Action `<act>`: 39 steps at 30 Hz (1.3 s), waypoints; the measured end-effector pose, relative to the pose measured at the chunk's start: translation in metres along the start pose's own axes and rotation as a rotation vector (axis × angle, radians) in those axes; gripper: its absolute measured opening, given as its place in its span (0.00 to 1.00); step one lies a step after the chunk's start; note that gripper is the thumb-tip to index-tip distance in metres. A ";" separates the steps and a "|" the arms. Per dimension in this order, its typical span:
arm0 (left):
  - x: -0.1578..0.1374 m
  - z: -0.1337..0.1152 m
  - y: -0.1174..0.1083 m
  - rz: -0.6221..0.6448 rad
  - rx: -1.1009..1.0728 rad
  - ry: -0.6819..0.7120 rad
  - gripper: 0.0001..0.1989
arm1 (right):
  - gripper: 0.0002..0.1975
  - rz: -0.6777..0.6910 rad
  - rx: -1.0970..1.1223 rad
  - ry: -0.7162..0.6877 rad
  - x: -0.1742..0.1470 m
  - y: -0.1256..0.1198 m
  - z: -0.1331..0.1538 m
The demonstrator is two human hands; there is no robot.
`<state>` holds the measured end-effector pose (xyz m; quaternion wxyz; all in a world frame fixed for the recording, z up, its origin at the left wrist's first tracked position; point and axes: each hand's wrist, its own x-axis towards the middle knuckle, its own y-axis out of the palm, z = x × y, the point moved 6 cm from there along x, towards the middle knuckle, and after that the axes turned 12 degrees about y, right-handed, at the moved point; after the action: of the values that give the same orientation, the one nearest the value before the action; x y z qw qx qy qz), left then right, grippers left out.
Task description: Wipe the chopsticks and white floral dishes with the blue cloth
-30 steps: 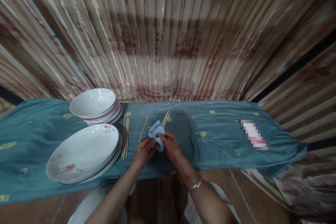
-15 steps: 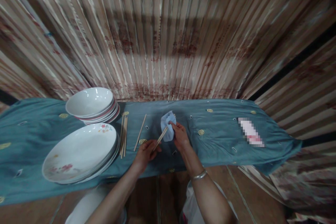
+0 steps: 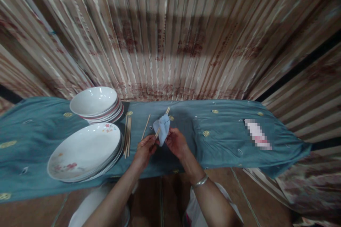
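Note:
Light wooden chopsticks (image 3: 167, 110) slant up and away over the table, their near ends pinched in my left hand (image 3: 146, 149). A pale blue cloth (image 3: 163, 127) is draped around their middle, with the far tips sticking out above it. My right hand (image 3: 176, 142) has its fingers closed on the cloth's lower right edge. One loose chopstick (image 3: 145, 126) lies on the table just left of the cloth. Farther left, several chopsticks (image 3: 128, 136) lie side by side beside the plates.
A stack of oval floral plates (image 3: 85, 150) stands at the left, with stacked white bowls (image 3: 93, 101) behind it. A blue-green cloth covers the table (image 3: 223, 138). A blurred pinkish item (image 3: 258, 134) lies at the right. A pleated curtain (image 3: 170, 42) hangs behind.
The blue cloth and chopsticks have shifted slightly left and tilted more upright. My right hand has moved from atop the cloth to its lower right edge; the chopstick tips now show more.

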<state>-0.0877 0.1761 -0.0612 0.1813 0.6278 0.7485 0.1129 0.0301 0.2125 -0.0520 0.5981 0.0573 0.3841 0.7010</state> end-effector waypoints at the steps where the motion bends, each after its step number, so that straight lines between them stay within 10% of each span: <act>1: 0.000 -0.001 0.000 0.000 -0.005 0.005 0.19 | 0.08 0.015 0.005 0.012 -0.001 0.002 -0.004; 39: 0.001 0.012 -0.001 0.040 0.059 0.046 0.16 | 0.07 -0.084 0.019 -0.003 0.002 -0.001 -0.022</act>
<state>-0.0835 0.1760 -0.0727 0.1434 0.6450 0.7427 0.1088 0.0185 0.2039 -0.0683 0.6269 0.0478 0.3921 0.6716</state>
